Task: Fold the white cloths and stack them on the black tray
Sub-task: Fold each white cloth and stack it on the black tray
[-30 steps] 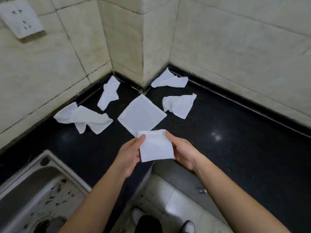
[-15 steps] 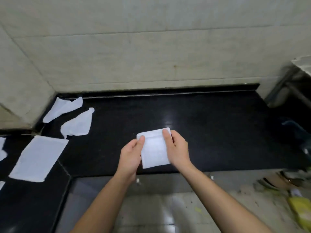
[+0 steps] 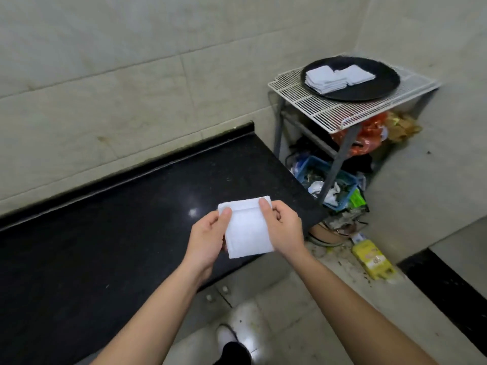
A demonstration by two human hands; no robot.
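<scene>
Bare arms, no sleeves in sight

Both forearms run uncovered to the left hand (image 3: 208,237) and right hand (image 3: 283,227); no rings or watch. Down at six o'clock, a white shoe (image 3: 226,335) under a dark trouser leg (image 3: 233,353).

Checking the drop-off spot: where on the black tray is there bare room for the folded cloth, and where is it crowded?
The black tray has bare room along its near rim and right side, bordered by the two stacks of folded cloths. Its left and centre are crowded by those stacks. The folded cloth is held by the left hand and right hand.
</scene>
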